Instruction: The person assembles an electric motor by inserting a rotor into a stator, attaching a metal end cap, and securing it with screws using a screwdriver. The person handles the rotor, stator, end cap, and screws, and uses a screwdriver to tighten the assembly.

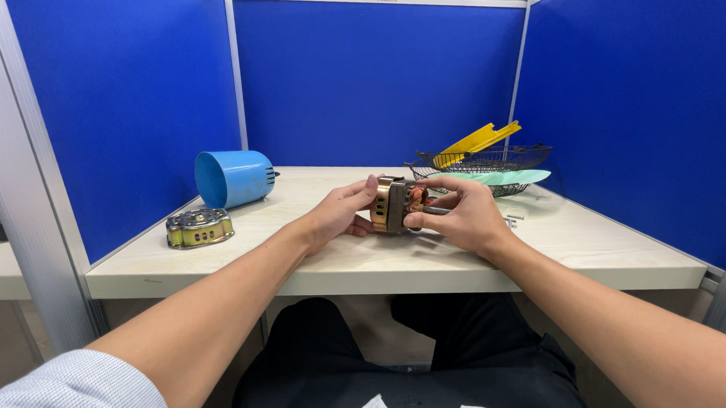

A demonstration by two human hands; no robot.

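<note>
**A:** Hand pose at that moment?

**B:** Both forearms ran in from the bottom corners and met mid-desk. My left hand (341, 213) was cupped on the left face of the motor core (395, 204), thumb on its top edge, fingers curled under. My right hand (465, 215) closed on the other side, fingers wrapped over the top. So both hands were together, clamped on that one part.

**A:** Where was the part?

**B:** Just above the desk (590, 248), centre, near the front edge. Brass-coloured slotted shell on the left side, copper windings showing on the right. Couldn't tell whether it touched the desktop.

**A:** Anything else, left to right?

**B:** Round metal end cap (199, 227) with slots, far left. Behind it a blue plastic housing (232, 178) lying on its side, open end facing me. Right rear, a black wire guard (490, 161) holding a pale green blade and a yellow plastic piece (477, 142). Small screws (511, 220) just right of my right hand. No readable labels.
</note>
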